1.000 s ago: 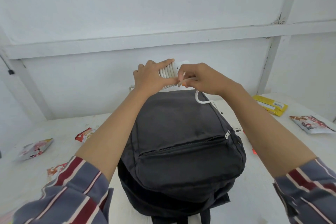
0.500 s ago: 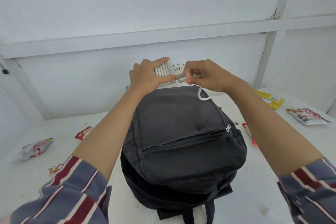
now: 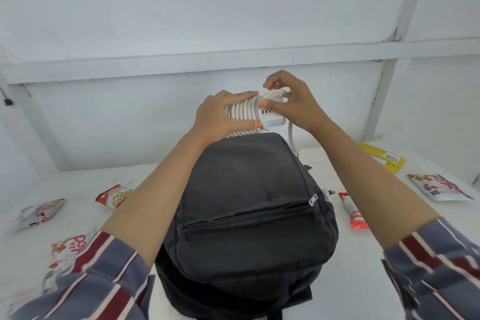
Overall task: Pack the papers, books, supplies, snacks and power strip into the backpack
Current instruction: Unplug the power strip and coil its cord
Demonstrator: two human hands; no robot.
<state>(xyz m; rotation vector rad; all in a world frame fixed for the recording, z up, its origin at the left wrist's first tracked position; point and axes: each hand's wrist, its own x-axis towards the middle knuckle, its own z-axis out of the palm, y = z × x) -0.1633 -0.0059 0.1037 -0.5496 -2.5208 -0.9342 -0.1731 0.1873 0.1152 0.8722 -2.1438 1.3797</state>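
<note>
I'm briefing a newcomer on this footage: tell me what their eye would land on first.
The dark backpack fills the middle of the white table. Just beyond its far end, the left hand grips a white power strip wound with its cord, while the right hand pinches the cord's free loop. Bright snack packets lie scattered on both sides.

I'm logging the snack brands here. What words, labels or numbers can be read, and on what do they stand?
"POP", probably, in red on the white packet by the left sleeve; rest hidden.
Red packet: blurred.
Pale packet, far left: blurred.
Yellow packet: barcode label, too small.
Red tube: blurred.
Right packet: red lettering, blurred.
Backpack, power strip: none seen.
</note>
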